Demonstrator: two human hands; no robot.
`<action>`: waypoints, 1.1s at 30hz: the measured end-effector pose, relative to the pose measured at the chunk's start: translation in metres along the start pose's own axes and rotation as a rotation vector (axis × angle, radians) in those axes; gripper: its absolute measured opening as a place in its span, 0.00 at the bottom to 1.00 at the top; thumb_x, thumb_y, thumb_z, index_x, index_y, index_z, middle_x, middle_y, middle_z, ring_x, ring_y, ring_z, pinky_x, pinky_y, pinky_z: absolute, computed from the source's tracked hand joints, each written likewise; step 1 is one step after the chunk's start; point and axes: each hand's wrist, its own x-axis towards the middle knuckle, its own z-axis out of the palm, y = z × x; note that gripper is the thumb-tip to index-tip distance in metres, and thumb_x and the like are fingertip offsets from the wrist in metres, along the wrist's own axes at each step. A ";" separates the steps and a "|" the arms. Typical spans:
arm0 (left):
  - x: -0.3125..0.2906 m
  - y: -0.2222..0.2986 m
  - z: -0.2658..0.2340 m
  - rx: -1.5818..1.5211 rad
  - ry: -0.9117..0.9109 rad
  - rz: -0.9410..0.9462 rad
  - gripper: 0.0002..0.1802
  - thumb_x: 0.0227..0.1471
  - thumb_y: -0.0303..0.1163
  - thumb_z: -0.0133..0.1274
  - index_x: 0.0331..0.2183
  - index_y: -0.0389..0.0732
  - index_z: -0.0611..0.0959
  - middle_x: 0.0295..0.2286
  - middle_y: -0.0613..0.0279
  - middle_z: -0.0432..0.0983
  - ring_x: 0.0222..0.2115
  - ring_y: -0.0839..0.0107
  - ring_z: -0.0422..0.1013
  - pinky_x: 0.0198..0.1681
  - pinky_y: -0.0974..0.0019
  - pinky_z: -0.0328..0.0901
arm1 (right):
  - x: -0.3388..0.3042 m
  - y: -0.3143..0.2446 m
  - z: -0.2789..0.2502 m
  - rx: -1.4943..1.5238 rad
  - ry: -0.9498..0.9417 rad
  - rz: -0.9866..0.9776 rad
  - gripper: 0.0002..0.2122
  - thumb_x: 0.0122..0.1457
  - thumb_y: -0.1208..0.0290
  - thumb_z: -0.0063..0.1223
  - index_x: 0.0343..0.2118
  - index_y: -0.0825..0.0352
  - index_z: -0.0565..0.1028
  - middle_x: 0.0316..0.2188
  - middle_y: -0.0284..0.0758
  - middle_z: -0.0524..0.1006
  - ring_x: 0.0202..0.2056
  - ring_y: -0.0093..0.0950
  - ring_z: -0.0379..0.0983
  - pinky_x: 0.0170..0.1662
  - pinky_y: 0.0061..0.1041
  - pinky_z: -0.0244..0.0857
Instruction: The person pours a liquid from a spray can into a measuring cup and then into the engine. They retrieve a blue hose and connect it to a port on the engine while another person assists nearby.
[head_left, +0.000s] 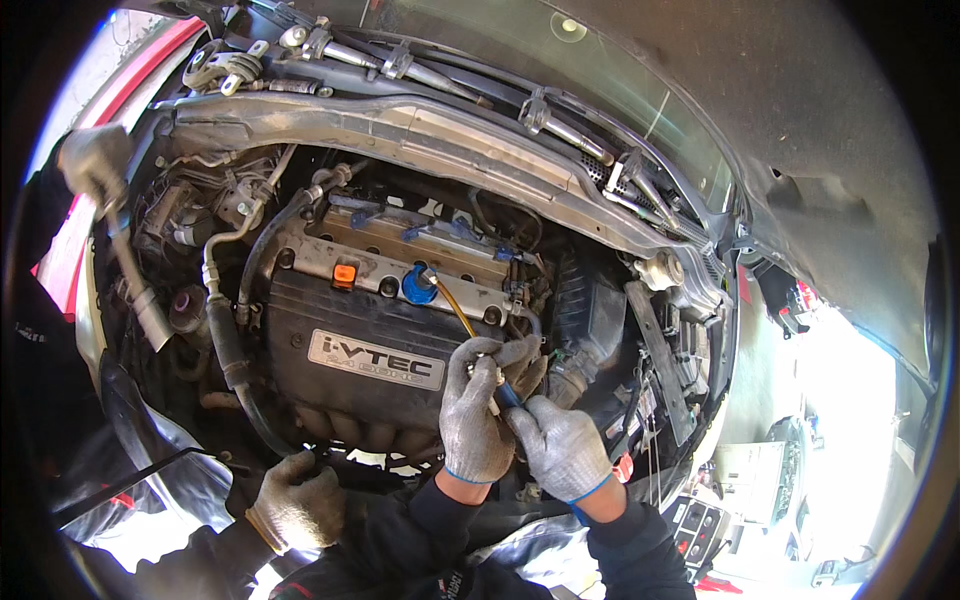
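The person's gloved hands (477, 430) hold a blue-ended tool (508, 394), an amber tube (455, 306) reaching a blue fitting (415, 287).

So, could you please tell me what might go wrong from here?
The amber tube might slip off the blue fitting if the left hand or right hand jerks. The long part in the co-worker's hand could knock the black hose. The stick-shaped parts near the windshield might roll if bumped.

Far right: strong white glare (850, 390), detail washed out; grey surface (915, 480) along its outer edge, wall or floor unclear. Low right: pale boxy panel (748, 475), dark unit (700, 525) near it. Upper left: pale bright patch (115, 45).
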 end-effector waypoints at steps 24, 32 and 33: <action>0.008 0.000 -0.018 -0.164 0.256 -0.128 0.25 0.77 0.42 0.45 0.65 0.38 0.71 0.54 0.55 0.77 0.54 0.56 0.76 0.60 0.51 0.71 | 0.312 -0.031 0.030 -0.778 -0.320 -0.245 0.13 0.62 0.71 0.58 0.45 0.66 0.89 0.47 0.48 0.87 0.49 0.48 0.85 0.48 0.47 0.81; 0.006 -0.004 -0.019 -0.200 0.227 -0.148 0.27 0.77 0.45 0.42 0.66 0.38 0.71 0.58 0.56 0.75 0.59 0.56 0.72 0.65 0.50 0.67 | 0.329 -0.044 0.047 -0.826 -0.352 -0.225 0.14 0.63 0.69 0.58 0.48 0.65 0.89 0.48 0.48 0.87 0.49 0.49 0.86 0.48 0.47 0.80; 0.006 -0.004 -0.020 -0.207 0.227 -0.146 0.28 0.77 0.46 0.42 0.66 0.38 0.71 0.59 0.56 0.75 0.59 0.57 0.72 0.66 0.50 0.67 | 0.334 -0.045 0.052 -0.841 -0.373 -0.226 0.15 0.64 0.68 0.58 0.50 0.64 0.89 0.49 0.47 0.87 0.50 0.49 0.86 0.49 0.47 0.80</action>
